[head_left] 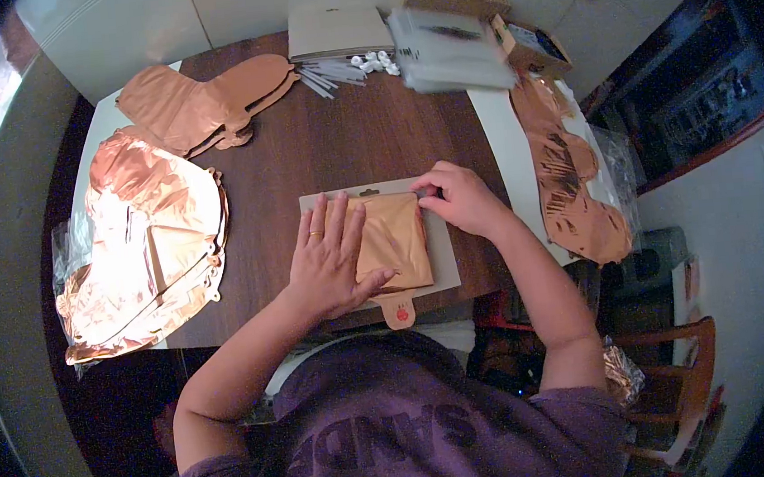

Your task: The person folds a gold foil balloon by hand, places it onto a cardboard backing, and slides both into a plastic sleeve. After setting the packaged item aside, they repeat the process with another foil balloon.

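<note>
A folded rose-gold foil balloon (400,237) lies on a pale card (443,251) with a hanger slot at its top edge. My left hand (329,257) rests flat over the left part of the folded foil, its fingers stretched out and a ring on one. At the foil's upper right corner, my right hand (455,196) is closed in a pinch. A small dark bit shows at its fingertips, too small to name. A foil tab (397,312) with a red mark sticks out below the card.
Stacks of flat foil balloons lie at left (155,240), upper left (197,100) and right (562,168). White straws (329,73), small white rolls (376,62), a stack of cards (339,33), clear plastic bags (447,51) and an open box (533,46) line the table's back.
</note>
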Motion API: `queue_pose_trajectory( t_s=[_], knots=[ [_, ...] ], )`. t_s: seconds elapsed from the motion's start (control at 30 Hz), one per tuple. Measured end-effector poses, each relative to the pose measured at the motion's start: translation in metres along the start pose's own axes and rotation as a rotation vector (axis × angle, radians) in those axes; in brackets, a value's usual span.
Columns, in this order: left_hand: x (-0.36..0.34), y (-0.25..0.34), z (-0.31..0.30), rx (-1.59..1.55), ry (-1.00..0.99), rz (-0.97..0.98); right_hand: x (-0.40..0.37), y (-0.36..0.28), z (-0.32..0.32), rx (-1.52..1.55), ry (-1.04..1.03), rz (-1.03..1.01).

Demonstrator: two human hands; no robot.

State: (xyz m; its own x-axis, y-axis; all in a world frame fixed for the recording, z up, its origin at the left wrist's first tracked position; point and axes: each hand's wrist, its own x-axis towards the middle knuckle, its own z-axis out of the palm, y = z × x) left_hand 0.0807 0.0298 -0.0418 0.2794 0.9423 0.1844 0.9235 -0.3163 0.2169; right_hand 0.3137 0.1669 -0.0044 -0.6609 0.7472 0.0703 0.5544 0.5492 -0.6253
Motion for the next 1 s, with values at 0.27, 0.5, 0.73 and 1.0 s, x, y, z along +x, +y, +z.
queue_pose_trajectory(
  t_s=[0.27, 0.5, 0.73, 1.0],
  knots=[
    [0.001, 0.001, -0.001, 0.007, 0.01, -0.006, -0.008, -0.017, 0.006, -0.449, 0.114, -0.176],
    [0.0, 0.002, 0.003, 0.036, 0.055, 0.012, -0.041, -0.062, 0.05, -0.501, -0.105, -0.076],
    [0.0, 0.005, -0.003, -0.001, 0.056, 0.004, -0.047, -0.058, 0.043, -0.514, -0.075, 0.125],
    [0.001, 0.006, -0.001, 0.032, 0.049, -0.016, -0.042, -0.064, 0.029, -0.326, 0.05, 0.049]
  ],
)
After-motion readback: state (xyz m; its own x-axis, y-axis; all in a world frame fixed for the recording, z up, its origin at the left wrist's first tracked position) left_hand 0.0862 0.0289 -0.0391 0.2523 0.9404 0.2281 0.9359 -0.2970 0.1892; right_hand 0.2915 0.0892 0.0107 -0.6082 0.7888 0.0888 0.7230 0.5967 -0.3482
